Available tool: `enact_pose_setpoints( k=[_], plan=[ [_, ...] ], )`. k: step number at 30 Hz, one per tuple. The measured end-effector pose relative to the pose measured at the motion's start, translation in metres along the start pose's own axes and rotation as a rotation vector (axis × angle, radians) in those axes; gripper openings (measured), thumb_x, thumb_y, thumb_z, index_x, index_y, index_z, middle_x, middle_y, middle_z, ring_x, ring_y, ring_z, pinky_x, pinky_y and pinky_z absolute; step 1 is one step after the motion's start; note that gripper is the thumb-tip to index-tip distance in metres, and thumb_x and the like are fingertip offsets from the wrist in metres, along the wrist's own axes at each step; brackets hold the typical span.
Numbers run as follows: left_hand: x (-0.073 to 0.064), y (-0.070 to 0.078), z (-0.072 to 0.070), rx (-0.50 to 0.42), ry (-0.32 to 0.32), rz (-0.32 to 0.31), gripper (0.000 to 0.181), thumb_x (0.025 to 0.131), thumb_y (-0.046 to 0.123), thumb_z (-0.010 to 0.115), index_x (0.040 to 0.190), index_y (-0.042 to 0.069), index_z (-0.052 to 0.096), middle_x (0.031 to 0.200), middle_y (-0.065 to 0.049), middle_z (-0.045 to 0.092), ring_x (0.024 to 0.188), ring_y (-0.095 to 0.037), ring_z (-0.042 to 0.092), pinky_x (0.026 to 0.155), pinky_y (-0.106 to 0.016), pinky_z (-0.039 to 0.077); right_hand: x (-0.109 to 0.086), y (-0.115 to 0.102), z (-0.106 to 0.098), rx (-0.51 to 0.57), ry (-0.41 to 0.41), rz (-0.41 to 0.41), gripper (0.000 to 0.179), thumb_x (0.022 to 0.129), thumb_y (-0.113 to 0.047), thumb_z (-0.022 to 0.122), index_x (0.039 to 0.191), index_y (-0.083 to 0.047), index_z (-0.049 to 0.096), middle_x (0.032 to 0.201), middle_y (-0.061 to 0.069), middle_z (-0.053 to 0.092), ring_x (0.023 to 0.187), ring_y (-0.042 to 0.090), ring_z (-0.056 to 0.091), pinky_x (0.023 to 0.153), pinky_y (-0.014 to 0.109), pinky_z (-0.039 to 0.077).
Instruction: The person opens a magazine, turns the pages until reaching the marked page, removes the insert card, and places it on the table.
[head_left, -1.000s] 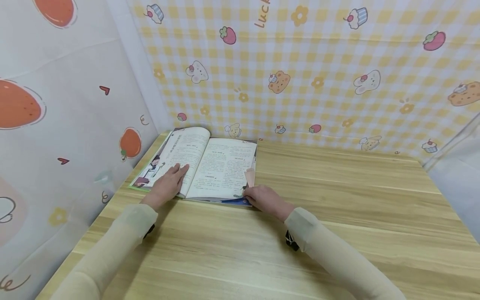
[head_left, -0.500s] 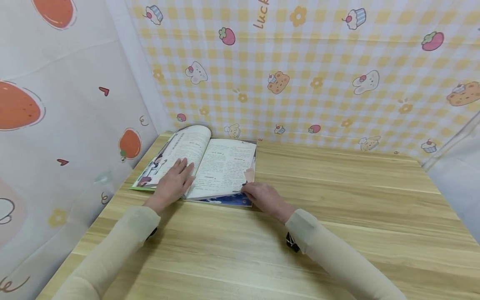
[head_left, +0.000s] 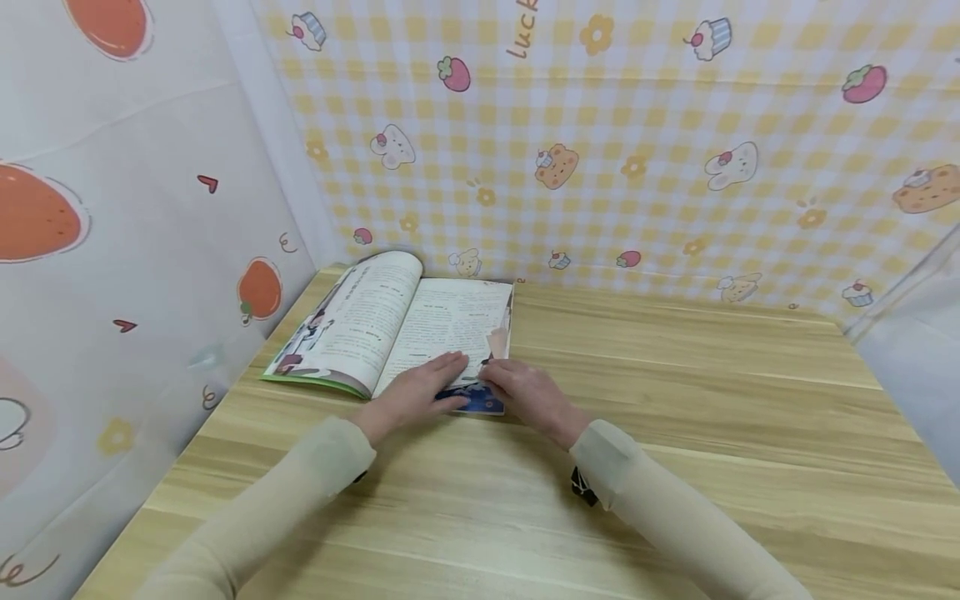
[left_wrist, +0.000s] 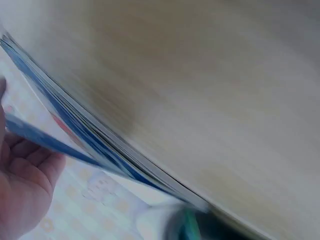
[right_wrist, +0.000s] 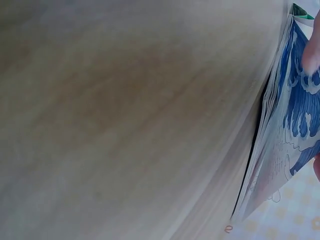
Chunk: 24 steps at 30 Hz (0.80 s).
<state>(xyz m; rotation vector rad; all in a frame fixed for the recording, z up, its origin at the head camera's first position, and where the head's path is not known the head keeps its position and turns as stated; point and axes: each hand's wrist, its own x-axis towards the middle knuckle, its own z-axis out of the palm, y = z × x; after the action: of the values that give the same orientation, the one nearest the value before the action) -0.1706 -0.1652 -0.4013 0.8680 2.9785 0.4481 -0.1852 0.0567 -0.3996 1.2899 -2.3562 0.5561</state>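
An open book (head_left: 442, 321) lies on the wooden table, its left pages arched up. At the lower right corner of its right page, my right hand (head_left: 534, 400) pinches the page, which is lifted off a blue illustrated page (head_left: 480, 398) beneath. My left hand (head_left: 412, 396) reaches over the lower edge of the right page, fingers stretched toward the right hand. Whether its fingertips touch the paper, I cannot tell. In the left wrist view, the book's blue page edges (left_wrist: 100, 140) fan apart beside a partly visible hand. The right wrist view shows the blue wave-like picture (right_wrist: 302, 110) with fingertips at the frame's edge.
The wooden table (head_left: 675, 400) extends to the right and in front of the book. A yellow checked cloth (head_left: 637, 108) hangs behind, close to the book's far edge. A pale printed cloth (head_left: 172, 125) borders the left side.
My left hand has left the left page and moved right to the lower edge of the right page. The right hand, still pinching the corner, has raised it slightly, baring more blue.
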Motion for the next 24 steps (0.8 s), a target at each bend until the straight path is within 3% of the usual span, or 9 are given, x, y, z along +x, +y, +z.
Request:
enact_pose_setpoints(
  k=[6, 11, 15, 18, 24],
  plan=[
    [0.012, 0.010, 0.009, 0.073, 0.123, 0.061, 0.049, 0.090, 0.007, 0.061, 0.137, 0.000, 0.047, 0.137, -0.018, 0.051, 0.121, -0.030, 0.053, 0.093, -0.041, 0.049, -0.002, 0.003, 0.004, 0.042, 0.064, -0.029, 0.019, 0.083, 0.000, 0.068, 0.100, -0.007, 0.068, 0.102, 0.007, 0.070, 0.097, 0.020, 0.067, 0.084, 0.030, 0.054],
    [0.015, 0.012, 0.009, 0.110, 0.216, 0.059, 0.050, 0.088, -0.002, 0.059, 0.136, 0.001, 0.047, 0.132, -0.018, 0.054, 0.114, -0.030, 0.058, 0.084, -0.039, 0.053, -0.005, 0.006, 0.004, 0.068, 0.130, 0.023, 0.033, 0.082, 0.001, 0.068, 0.114, -0.002, 0.060, 0.116, 0.018, 0.064, 0.110, 0.030, 0.061, 0.090, 0.038, 0.051],
    [0.013, 0.011, 0.003, 0.100, 0.261, 0.032, 0.058, 0.086, -0.006, 0.058, 0.141, 0.005, 0.041, 0.133, -0.018, 0.054, 0.110, -0.032, 0.060, 0.078, -0.040, 0.055, -0.006, 0.007, 0.003, 0.073, 0.120, 0.086, 0.050, 0.082, 0.000, 0.069, 0.128, 0.004, 0.051, 0.127, 0.025, 0.056, 0.119, 0.036, 0.053, 0.096, 0.043, 0.046],
    [0.011, 0.007, -0.004, 0.065, 0.282, 0.010, 0.068, 0.083, -0.010, 0.059, 0.144, 0.007, 0.034, 0.138, -0.019, 0.049, 0.112, -0.034, 0.058, 0.078, -0.042, 0.055, -0.005, 0.008, 0.003, 0.105, 0.039, 0.137, 0.054, 0.082, -0.004, 0.070, 0.131, 0.007, 0.049, 0.131, 0.027, 0.052, 0.123, 0.038, 0.049, 0.101, 0.046, 0.042],
    [0.004, -0.007, -0.018, 0.054, 0.302, -0.096, 0.079, 0.083, -0.015, 0.053, 0.150, 0.013, 0.021, 0.148, -0.016, 0.036, 0.118, -0.037, 0.053, 0.074, -0.045, 0.054, -0.004, 0.009, 0.006, 0.156, -0.294, 0.181, 0.061, 0.087, -0.021, 0.067, 0.135, 0.009, 0.044, 0.140, 0.028, 0.042, 0.131, 0.040, 0.039, 0.107, 0.048, 0.034]
  ],
)
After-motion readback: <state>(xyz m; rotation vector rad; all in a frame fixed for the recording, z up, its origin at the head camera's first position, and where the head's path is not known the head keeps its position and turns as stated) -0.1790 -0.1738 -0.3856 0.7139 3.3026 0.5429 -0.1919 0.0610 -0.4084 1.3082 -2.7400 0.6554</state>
